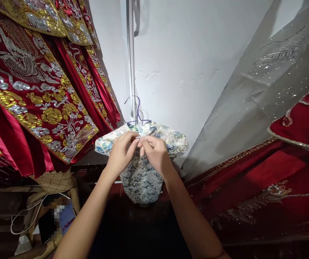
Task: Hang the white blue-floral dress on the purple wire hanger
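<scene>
So, fingers: left hand (122,146) and right hand (155,150) pinch the front of a cream, blue-patterned cloth shirt (143,180).
Shirt: hanging; I'd expect light, soft, slack; best held by its collar edges.
Hanger: slim, purple, hooked (138,108), behind.

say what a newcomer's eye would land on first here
The sequined red cloth at upper left would likely come first, bright with gold and silver. Next, perhaps the patterned garment at centre, with a purple hanger at its neck and the left hand and right hand meeting at its front. More red fabric fills the lower right.
</scene>
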Tool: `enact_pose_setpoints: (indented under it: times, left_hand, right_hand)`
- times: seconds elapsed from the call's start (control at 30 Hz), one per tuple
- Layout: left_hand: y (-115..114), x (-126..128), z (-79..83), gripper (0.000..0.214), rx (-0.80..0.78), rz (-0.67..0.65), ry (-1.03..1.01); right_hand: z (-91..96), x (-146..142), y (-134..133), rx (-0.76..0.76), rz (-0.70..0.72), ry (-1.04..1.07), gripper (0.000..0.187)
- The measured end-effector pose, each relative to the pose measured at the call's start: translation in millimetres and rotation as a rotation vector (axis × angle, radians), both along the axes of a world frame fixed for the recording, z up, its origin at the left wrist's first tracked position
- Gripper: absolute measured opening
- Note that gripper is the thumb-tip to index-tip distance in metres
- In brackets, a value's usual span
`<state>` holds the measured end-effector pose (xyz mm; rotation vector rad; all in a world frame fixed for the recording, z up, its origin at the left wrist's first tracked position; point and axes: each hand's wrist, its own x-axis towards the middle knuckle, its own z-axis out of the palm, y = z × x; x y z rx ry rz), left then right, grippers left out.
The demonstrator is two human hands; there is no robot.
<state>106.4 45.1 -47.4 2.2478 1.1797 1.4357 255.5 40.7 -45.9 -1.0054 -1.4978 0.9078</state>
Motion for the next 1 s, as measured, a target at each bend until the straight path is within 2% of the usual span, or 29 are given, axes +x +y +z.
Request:
enact_pose_setpoints:
  times: [0.07,0.17,0.23,0.3,0.37,0.4,0.47,0.53,0.6,0.67,0.73,0.77,0.8,0.87,0.93,1.0]
  left_hand:
    - [6.6,3.0,14.7,0.020,0.055,0.005,0.071]
    - [12.6,-6.5,17.5,0.017,0.128,0.079,-0.029]
    - [21.4,-31.5,13.8,0.015,0.146,0.162,-0.274]
    - [35.5,-69.6,7.2,0.014,0.077,0.205,-0.641]
    - [50.6,-110.5,-5.2,0.011,-0.186,0.103,-1.060]
    - [56.4,-127.7,-14.6,0.013,-0.346,0.025,-1.236]
    - [60.6,-148.8,-41.5,0.014,-0.453,0.024,-1.331]
    - [53.1,-150.2,-78.9,0.019,-0.610,0.047,-1.465]
    - [36.4,-137.0,-122.8,0.023,-0.760,0.125,-1.465]
    - [17.3,-117.8,-164.5,0.016,-0.808,0.220,-1.337]
    - [1.9,-98.8,-192.5,0.010,-0.823,0.263,-1.310]
    - [-3.3,-90.0,-198.4,0.009,-0.821,0.274,-1.309]
    - [-6.8,-81.6,-198.5,0.010,-0.814,0.266,-1.319]
    - [-10.7,-65.0,-183.1,0.016,-0.778,0.179,-1.323]
    - [-15.0,-46.0,-155.4,0.021,-0.720,0.012,-1.267]
    - [-25.1,-22.1,-127.7,0.023,-0.686,-0.156,-1.119]
  right_hand:
    - [0.3,0.6,4.5,0.034,-0.027,-0.052,0.028]
    - [-21.2,2.1,12.0,-0.003,-0.090,-0.175,0.031]
    - [-45.9,1.3,11.0,-0.050,-0.098,-0.232,0.032]
    - [-71.0,-3.2,3.1,-0.077,-0.049,-0.202,0.033]
    - [-91.7,-11.8,-9.2,-0.077,0.001,-0.119,0.034]
    - [-99.9,-17.2,-15.6,-0.074,0.017,-0.082,0.034]
    - [-113.0,-28.2,-26.9,-0.071,0.039,-0.040,0.034]
    - [-124.4,-35.5,-34.8,-0.097,0.068,-0.015,0.034]
    - [-136.3,-36.2,-40.0,-0.156,0.076,0.026,0.034]
    - [-148.4,-30.0,-44.0,-0.203,0.057,0.054,0.034]
    - [-158.1,-19.4,-47.2,-0.234,0.061,0.012,0.036]
    - [-161.4,-13.7,-48.2,-0.252,0.087,-0.042,0.037]
    - [-163.4,-8.4,-48.6,-0.280,0.123,-0.104,0.038]
    - [-164.6,0.3,-47.1,-0.352,0.178,-0.175,0.040]
    - [-164.0,5.8,-42.8,-0.378,0.123,-0.130,0.042]
    - [-163.5,9.0,-37.8,-0.351,0.013,-0.016,0.047]
